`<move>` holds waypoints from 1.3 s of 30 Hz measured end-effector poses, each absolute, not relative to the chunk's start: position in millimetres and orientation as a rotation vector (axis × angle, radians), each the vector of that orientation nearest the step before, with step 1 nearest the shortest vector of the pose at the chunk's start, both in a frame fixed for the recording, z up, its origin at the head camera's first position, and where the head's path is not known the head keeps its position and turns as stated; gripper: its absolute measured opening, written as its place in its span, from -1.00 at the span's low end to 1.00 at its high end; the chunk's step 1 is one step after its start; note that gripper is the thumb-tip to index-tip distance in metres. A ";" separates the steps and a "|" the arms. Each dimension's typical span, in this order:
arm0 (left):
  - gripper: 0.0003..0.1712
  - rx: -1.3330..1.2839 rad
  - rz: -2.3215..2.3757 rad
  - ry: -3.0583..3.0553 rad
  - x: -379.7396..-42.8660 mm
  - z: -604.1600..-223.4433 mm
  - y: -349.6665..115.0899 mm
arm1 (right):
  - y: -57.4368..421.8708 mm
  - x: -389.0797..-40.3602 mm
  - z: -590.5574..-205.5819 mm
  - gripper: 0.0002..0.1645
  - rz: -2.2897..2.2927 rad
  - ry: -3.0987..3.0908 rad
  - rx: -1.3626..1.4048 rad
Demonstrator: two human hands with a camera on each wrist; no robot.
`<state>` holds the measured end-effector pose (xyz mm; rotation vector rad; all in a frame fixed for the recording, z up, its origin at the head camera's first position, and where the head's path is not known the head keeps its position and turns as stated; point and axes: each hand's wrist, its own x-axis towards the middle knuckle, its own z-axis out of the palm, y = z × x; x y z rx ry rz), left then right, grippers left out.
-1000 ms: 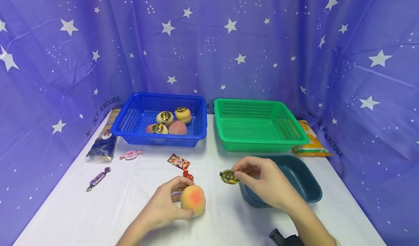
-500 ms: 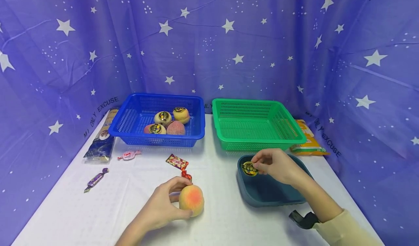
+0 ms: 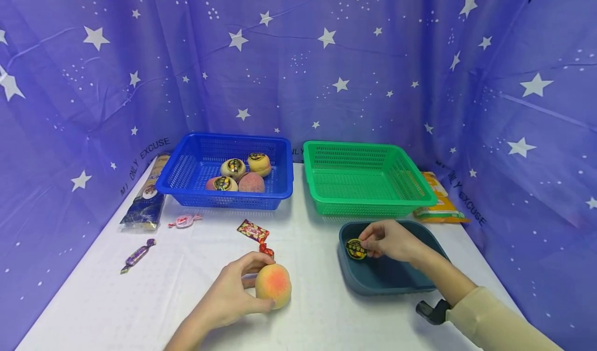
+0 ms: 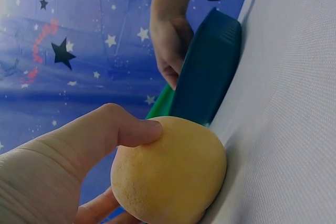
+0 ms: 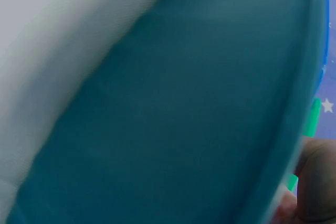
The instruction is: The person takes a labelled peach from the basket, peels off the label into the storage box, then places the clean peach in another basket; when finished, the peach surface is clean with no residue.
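Note:
My left hand (image 3: 229,292) grips a yellow peach (image 3: 273,288) with a red blush, thumb and fingers on its sides, at the front middle of the table. In the left wrist view the thumb presses on the bare skin of the peach (image 4: 170,174), which sits at the table surface. My right hand (image 3: 391,242) pinches a round black and gold sticker (image 3: 356,249) at the left inner side of the dark teal basin (image 3: 384,290). From the right wrist view, the basin's wall (image 5: 173,98) hides most of the right hand and the sticker.
Behind stand a blue basket (image 3: 224,201) with several peaches, some stickered, and a green basket (image 3: 368,206). Wrapped candies (image 3: 253,230) lie on the white table (image 3: 186,268). A dark blue package (image 3: 144,206) lies far left, an orange one (image 3: 440,206) far right.
My right hand has carried the sticker to the right, from beside the basin to over it, then slightly lower. The left hand keeps its hold on the peach.

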<state>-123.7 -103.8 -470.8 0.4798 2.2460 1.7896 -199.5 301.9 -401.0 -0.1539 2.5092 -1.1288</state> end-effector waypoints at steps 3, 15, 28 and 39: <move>-0.18 0.476 1.786 2.252 -123.8 -470.7 -103.7 | 302.3 -199.3 -405.4 -0.79 -1.076 2.564 -0.145; -0.18 0.475 1.782 2.262 -123.5 -468.6 -103.1 | 306.7 -185.5 -396.4 -0.79 -0.838 2.790 -0.207; -0.13 0.518 1.716 2.321 -123.1 -473.1 -102.9 | 341.3 -179.6 -350.8 -0.52 -1.065 2.921 -0.242; -0.13 0.530 1.726 2.345 -122.9 -473.1 -101.8 | 420.0 -226.0 -337.9 0.21 -1.067 2.842 0.080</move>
